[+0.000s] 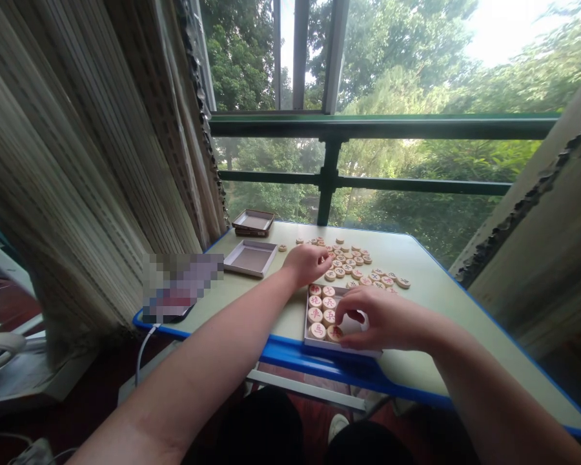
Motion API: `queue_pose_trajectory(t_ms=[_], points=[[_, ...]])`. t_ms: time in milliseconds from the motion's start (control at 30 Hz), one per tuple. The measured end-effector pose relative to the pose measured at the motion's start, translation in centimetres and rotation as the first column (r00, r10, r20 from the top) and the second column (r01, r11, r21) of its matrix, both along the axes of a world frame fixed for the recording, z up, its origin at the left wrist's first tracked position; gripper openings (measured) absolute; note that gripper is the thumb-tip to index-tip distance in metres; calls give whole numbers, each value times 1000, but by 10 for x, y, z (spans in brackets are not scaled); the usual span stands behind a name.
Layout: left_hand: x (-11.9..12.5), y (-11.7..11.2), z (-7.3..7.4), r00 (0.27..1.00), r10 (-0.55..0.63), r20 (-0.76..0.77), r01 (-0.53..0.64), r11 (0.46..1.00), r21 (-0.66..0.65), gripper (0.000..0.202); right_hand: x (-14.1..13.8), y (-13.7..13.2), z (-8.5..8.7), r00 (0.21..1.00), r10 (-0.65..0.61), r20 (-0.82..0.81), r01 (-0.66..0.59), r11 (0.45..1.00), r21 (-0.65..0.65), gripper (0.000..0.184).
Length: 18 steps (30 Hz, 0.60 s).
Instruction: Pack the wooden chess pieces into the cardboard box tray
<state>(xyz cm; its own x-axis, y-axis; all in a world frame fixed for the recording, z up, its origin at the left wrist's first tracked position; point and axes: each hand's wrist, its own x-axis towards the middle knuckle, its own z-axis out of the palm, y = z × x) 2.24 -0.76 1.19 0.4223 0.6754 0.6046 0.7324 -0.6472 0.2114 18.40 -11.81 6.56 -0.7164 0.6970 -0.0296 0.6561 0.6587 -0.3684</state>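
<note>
Several round wooden game pieces (351,261) with red and dark characters lie scattered on a pale green table (430,284). My left hand (306,263) reaches over the near edge of that pile, fingers curled down onto the pieces. A shallow white box (314,341) at the table's front edge holds several pieces in two columns. My right hand (382,318) rests over this box, its fingers pinched at a piece inside it.
An empty white box lid (250,258) and a brown tray (254,221) sit at the far left of the table. A phone (174,294) with a cable lies at the left corner. Curtains hang left and right; a green window railing (329,174) stands behind.
</note>
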Motion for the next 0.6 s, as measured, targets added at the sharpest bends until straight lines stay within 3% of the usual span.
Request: queue_pose_trajectory(t_ms=[600], points=[[0, 0, -1, 1000, -12, -2, 12, 1000, 25, 27, 2, 6, -5, 1000, -8, 18, 9, 1000, -27, 14]])
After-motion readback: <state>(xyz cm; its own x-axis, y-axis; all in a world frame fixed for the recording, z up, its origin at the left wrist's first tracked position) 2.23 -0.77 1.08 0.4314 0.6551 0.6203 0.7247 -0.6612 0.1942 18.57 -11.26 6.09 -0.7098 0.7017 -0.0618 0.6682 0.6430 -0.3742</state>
